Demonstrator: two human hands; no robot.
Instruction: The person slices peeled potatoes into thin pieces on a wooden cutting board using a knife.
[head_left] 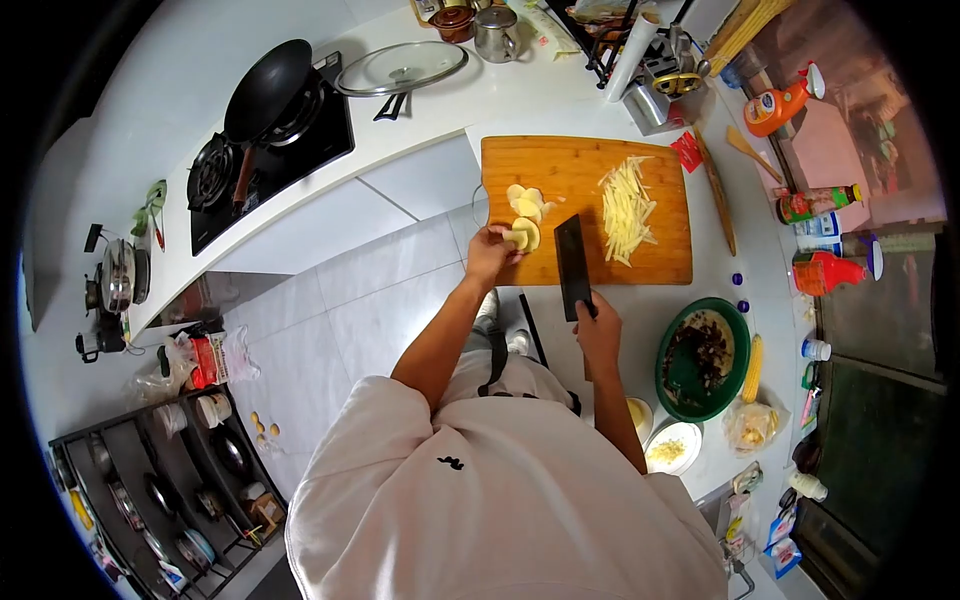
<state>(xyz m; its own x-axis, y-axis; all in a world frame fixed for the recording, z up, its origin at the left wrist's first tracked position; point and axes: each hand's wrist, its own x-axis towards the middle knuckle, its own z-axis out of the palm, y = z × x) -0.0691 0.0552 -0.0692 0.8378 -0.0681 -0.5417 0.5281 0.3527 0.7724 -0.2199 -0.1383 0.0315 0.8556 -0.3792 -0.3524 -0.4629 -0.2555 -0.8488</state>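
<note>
My right hand (599, 330) is wrapped round the handle of a cleaver (572, 262), its dark blade over the front part of a wooden cutting board (560, 160). At the board's left edge, my left hand (490, 252) has its fingers closed on pale potato slices (526, 233). More overlapping slices (522, 198) lie just beyond that hand. A pile of potato strips (628, 212) covers part of the board's right half, to the right of the blade and apart from it.
Right of me are a green basin (745, 350) with dark pieces inside, a white plate (690, 462) of chopped bits and a corn cob (753, 370). A rolling pin (716, 195) lies beside the board. At the left, a wok (268, 92) sits on the stove, near a glass lid (400, 70).
</note>
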